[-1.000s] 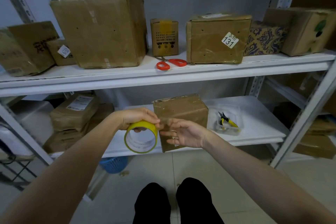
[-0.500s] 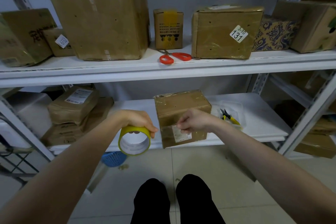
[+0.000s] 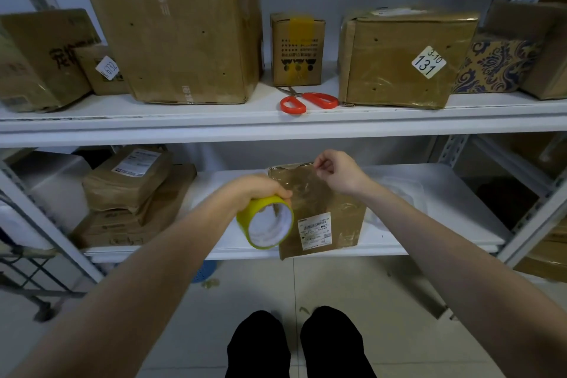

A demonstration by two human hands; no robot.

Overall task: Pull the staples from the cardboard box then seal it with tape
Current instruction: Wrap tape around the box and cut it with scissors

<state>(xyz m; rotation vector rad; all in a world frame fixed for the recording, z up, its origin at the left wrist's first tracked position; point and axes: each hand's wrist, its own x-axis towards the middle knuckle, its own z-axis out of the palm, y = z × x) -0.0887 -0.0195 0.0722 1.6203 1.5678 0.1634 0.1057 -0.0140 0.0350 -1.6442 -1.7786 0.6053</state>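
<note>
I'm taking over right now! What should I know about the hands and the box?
The left hand grips the yellow tape roll. The right hand pinches the tape end above the cardboard box.
The box sits on the lower shelf; scissors lie on the upper shelf.
Done: tape drawn across the box. Staples: cannot tell.
Left: press tape down, cut it.

Brown cardboard box under glossy, wrinkled clear tape, paper label, yellow tape roll, smooth white shelf, orange plastic-handled scissors.
</note>
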